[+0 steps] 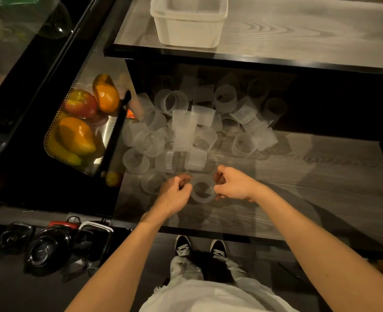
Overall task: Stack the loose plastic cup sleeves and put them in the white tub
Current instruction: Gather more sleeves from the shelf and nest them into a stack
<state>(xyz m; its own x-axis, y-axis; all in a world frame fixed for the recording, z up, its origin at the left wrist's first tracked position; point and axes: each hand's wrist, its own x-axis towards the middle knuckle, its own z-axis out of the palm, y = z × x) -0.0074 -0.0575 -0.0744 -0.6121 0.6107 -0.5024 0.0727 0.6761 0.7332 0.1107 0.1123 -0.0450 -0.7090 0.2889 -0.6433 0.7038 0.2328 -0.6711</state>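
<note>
Head view: I see the left hand [174, 192] and right hand [233, 185] each pinching a side of one cup sleeve [205, 199], at 9 and 3 o'clock. More loose sleeves [182, 129] pile at its 12 o'clock; the white tub [186, 30] stands farther along 12.

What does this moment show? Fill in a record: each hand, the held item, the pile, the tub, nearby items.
held sleeve: translucent ring, opening facing the camera
left hand: pinches its left edge
right hand: pinches its right edge
loose sleeves: jumbled pile on the grey surface beyond the hands
white tub: on the raised shelf behind the pile, partly out of frame
fruit: in a perforated tray, left of the pile
</note>
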